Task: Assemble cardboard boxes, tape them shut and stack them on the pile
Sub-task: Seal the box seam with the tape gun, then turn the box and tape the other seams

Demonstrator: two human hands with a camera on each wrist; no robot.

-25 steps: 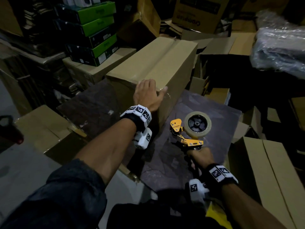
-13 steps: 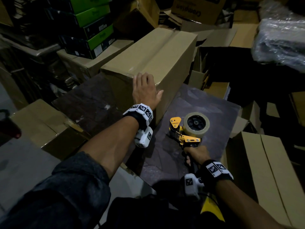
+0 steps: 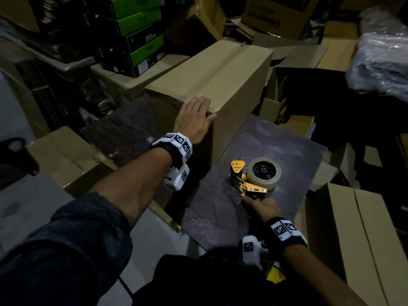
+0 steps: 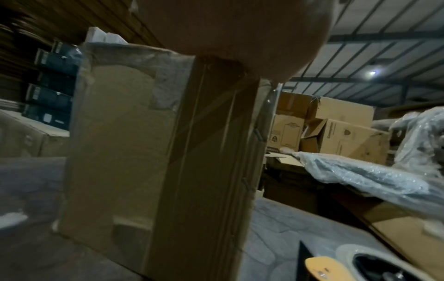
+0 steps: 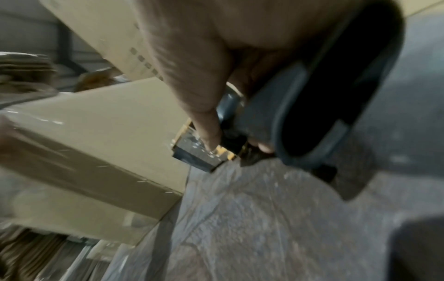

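A long, closed cardboard box point(image 3: 216, 69) lies on the dark worktop point(image 3: 276, 146), with tape along its top seam. My left hand point(image 3: 194, 120) presses flat on its near end, fingers straight, over the taped top edge. The left wrist view shows that near end face point(image 4: 125, 148) with clear tape folded over its top. My right hand point(image 3: 262, 206) grips the handle of a yellow tape dispenser point(image 3: 254, 177), which rests on the worktop to the right of the box with its tape roll point(image 3: 263, 173) upward. In the right wrist view my fingers point(image 5: 204, 106) curl round the dark handle point(image 5: 300, 117).
Green-and-black boxes point(image 3: 132, 34) are stacked at the back left on brown cartons. A flat cardboard box point(image 3: 362, 237) lies at the right. Plastic-wrapped goods point(image 3: 382, 58) sit at the far right. More cartons point(image 3: 278, 14) crowd the back. Another carton point(image 3: 59, 153) stands left of the worktop.
My left hand slid from the top edge down onto the near end of the box. The right hand with the tape dispenser stayed on the worktop.
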